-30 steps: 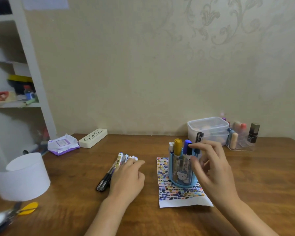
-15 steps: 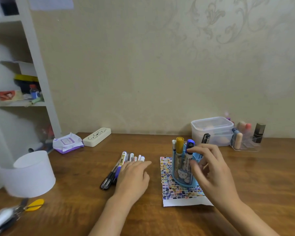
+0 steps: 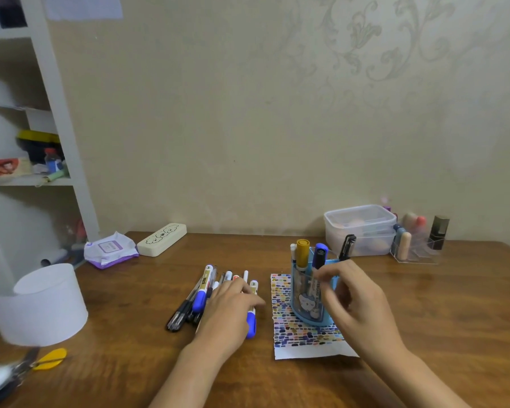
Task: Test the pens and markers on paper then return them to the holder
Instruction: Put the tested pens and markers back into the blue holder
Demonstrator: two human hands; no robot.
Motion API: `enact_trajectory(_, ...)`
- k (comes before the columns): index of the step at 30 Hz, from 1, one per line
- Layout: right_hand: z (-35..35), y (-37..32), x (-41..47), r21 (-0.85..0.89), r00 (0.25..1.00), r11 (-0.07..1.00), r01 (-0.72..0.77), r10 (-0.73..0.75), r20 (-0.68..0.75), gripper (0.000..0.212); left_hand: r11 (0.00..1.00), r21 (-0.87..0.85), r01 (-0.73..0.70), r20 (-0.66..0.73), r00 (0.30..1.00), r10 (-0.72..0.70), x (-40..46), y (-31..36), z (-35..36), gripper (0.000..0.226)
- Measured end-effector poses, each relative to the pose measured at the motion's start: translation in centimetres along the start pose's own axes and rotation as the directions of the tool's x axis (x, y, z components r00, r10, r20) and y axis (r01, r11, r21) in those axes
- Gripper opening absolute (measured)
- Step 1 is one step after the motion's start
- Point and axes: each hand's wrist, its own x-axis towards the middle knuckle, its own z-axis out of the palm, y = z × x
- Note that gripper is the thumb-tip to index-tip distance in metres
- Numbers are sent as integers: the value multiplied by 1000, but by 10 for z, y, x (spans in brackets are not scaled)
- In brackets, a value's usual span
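A blue pen holder [image 3: 306, 307] stands on the paper [image 3: 304, 337], which is covered in coloured test strokes. Inside the holder are a yellow-capped marker [image 3: 302, 253], a dark-blue-capped marker [image 3: 319, 256], a thin white pen and a black pen [image 3: 346, 245]. My right hand [image 3: 357, 304] is blurred at the holder's front right. Its fingers are loosely curved just below the dark-blue-capped marker and hold nothing I can see. My left hand [image 3: 228, 312] lies on a pile of pens and markers [image 3: 200, 295] left of the paper. Its thumb and fingers pinch a white marker with a blue cap [image 3: 251, 319].
On the wooden desk [image 3: 442, 304], a clear lidded box [image 3: 361, 228] and an acrylic organiser with small bottles [image 3: 418, 242] stand at the back right. A cream pencil case [image 3: 161, 239] and a wipes packet [image 3: 110, 250] are back left. Near left are a white cylinder [image 3: 42, 304] and yellow-handled scissors [image 3: 46, 360].
My right hand lowered the dark-blue-capped marker into the holder and slid down off it. My left hand drew a blue-capped white marker out of the pile toward me.
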Motion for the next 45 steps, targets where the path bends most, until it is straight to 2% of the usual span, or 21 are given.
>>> enact_trajectory(5,-3,-1,2,5,978,1000,-2,0,210,22,998,-34,-49,10,999,50,-3,3,0,40)
enact_trajectory(10,-1,-5,1,0,888,1000,-1,1,460,18,987,-72,-142,-22,990,141,-2,9,-2,28)
enact_trajectory(14,0,-6,1,-8,866,1000,8,-3,501,28,971,-139,-194,-107,978,180,1,15,-1,29)
enact_trajectory(19,0,-2,0,-55,910,998,15,9,414,34,929,-228,-292,-240,941,237,0,20,-2,32)
enact_trajectory(24,-1,-6,1,91,970,996,9,-30,241,22,886,-317,-339,-297,922,247,-3,34,-8,28)
enact_trajectory(26,-7,-9,5,163,988,987,8,-33,152,16,872,-377,-314,-287,934,212,-5,38,-11,25)
enact_trajectory(29,-23,-9,15,272,998,962,1,14,-55,10,865,-426,-266,-255,952,167,-5,38,-11,30)
enact_trajectory(32,-42,-2,27,350,962,937,7,90,-259,9,872,-452,-186,-195,975,107,-4,36,-7,29)
enact_trajectory(34,-53,5,32,352,931,936,3,126,-343,9,877,-462,-135,-129,988,84,-3,38,-4,31)
enact_trajectory(38,-58,10,35,275,912,961,-40,148,-383,9,868,-489,-84,-37,996,75,1,44,1,50)
enact_trajectory(41,-51,6,35,195,935,979,-57,121,-332,12,831,-553,-56,-1,998,66,5,50,3,60)
enact_trajectory(45,-42,3,35,139,965,988,-67,99,-241,9,833,-552,-38,22,998,61,6,55,4,61)
